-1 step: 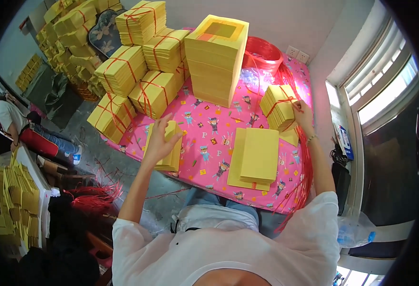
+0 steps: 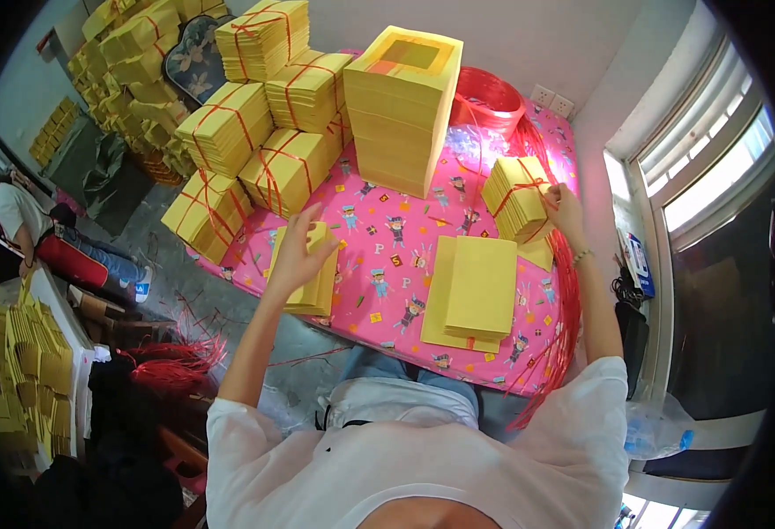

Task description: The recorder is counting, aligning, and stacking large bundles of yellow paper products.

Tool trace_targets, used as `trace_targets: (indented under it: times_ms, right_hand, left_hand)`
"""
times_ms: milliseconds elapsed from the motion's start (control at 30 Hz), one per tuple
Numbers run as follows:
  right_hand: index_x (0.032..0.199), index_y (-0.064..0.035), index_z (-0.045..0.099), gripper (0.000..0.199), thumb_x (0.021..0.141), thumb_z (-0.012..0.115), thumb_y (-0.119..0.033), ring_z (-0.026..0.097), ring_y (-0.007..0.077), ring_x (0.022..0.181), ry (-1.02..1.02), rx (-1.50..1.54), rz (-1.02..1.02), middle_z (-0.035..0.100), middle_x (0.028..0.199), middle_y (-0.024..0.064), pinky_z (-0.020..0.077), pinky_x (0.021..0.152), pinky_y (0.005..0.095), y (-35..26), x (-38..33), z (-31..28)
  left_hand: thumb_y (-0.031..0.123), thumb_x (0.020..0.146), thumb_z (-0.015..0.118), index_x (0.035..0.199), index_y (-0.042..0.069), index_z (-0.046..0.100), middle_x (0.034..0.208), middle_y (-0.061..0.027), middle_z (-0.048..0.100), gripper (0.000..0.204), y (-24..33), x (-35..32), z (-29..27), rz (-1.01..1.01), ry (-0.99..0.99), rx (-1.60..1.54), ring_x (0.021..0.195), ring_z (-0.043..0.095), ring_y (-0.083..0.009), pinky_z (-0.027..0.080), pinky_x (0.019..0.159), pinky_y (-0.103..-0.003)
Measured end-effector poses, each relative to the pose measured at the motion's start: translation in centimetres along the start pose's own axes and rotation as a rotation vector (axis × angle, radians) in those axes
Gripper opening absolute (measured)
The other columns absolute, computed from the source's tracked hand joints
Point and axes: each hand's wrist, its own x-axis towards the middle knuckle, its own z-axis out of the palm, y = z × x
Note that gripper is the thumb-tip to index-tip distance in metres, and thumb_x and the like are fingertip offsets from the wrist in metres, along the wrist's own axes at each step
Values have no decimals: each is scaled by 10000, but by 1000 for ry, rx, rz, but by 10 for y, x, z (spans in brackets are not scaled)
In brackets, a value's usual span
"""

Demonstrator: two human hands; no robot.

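My left hand [image 2: 301, 254] is open, thumb and fingers apart, over a low stack of yellow paper sheets [image 2: 319, 295] at the table's left front edge. Whether its palm touches the stack is hidden. On the right, my right hand [image 2: 566, 214] is closed at the side of a small yellow paper bundle [image 2: 513, 196]. Its fingertips pinch the red plastic ribbon [image 2: 529, 186] that crosses this bundle. Between my hands, nearer to me, lies a loose stack of yellow sheets [image 2: 480, 286], with a wider layer showing under its left side.
A tall yellow paper block [image 2: 396, 123] stands mid-table on the pink patterned cover [image 2: 365, 264]. Ribbon-tied bundles [image 2: 286, 172] are piled to its left. Behind it is a coil of red ribbon [image 2: 486, 99]; loose red strands [image 2: 568, 304] hang along the right edge. Another person [image 2: 26, 220] is at far left.
Both hands have shifted very slightly, the right one a little to the right. The stacks and bundles stay where they were.
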Motion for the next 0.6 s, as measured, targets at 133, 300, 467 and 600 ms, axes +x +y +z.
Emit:
trace_targets:
  times_ms: [133,300,467,600]
  right_hand:
    - [1000,-31,570,162,858,557,-108,619,303,837,162,-23,-133,629,889,143,485,755,390,-71,37,-41]
    - [1040,-28,551,235,835,606,-130,588,289,904,181,182,-288,590,964,129,478,795,388,-165,76,-32]
    - [1087,-1,495,387,796,674,-184,539,307,978,222,119,-393,536,1036,146,465,821,378,-217,88,25]
    - [1118,57,412,589,733,744,-239,501,350,1029,144,117,-225,467,1109,213,448,858,386,-238,69,60]
  left_hand:
    - [225,809,700,1348,31,374,1201,-123,502,659,-19,48,4,-50,-2,-272,1026,540,-201,460,835,-314]
    - [156,862,631,1345,-10,360,1167,-103,550,577,-25,111,7,-279,-69,-724,950,571,-154,471,782,-281]
    - [166,925,527,1293,3,423,1117,-68,551,416,-32,156,19,-431,-51,-897,929,567,-164,478,795,-299]
    - [268,940,500,1205,39,485,975,-33,584,351,-44,186,22,-590,-76,-1013,854,570,-155,464,740,-330]
